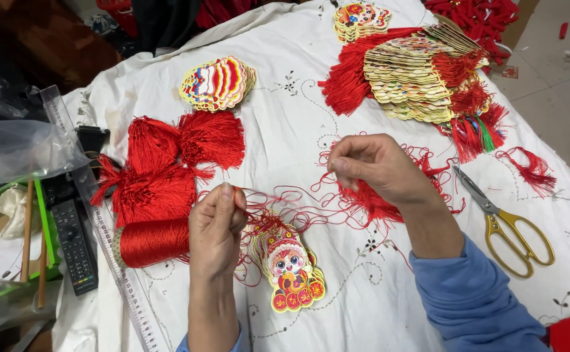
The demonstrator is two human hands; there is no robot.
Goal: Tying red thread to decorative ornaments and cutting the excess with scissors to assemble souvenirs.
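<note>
Head view. Surface: white embroidered tablecloth, creased, covering the whole worktop; pale tiled floor visible at upper right.

Left hand: fingers pressed together, thumb and forefinger pinching a thin red thread at its near end. Right hand: fingertips closed in a pinch on the same thread, above a loose tangle of red thread. The thread runs between the two hands, over the cloth's centre.

Beneath the left hand: stack of printed cardboard ornaments with a cartoon figure, lying flat. Left of it: spool of red thread, on its side, touching a transparent plastic ruler. Behind the spool: heap of red tassels. Further back: fanned stack of scalloped colourful cards. Upper right: large pile of finished cards with red tassels. Right: gold-handled scissors, blades shut, well apart from both hands. Left edge: black remote control, clear plastic bag.
</note>
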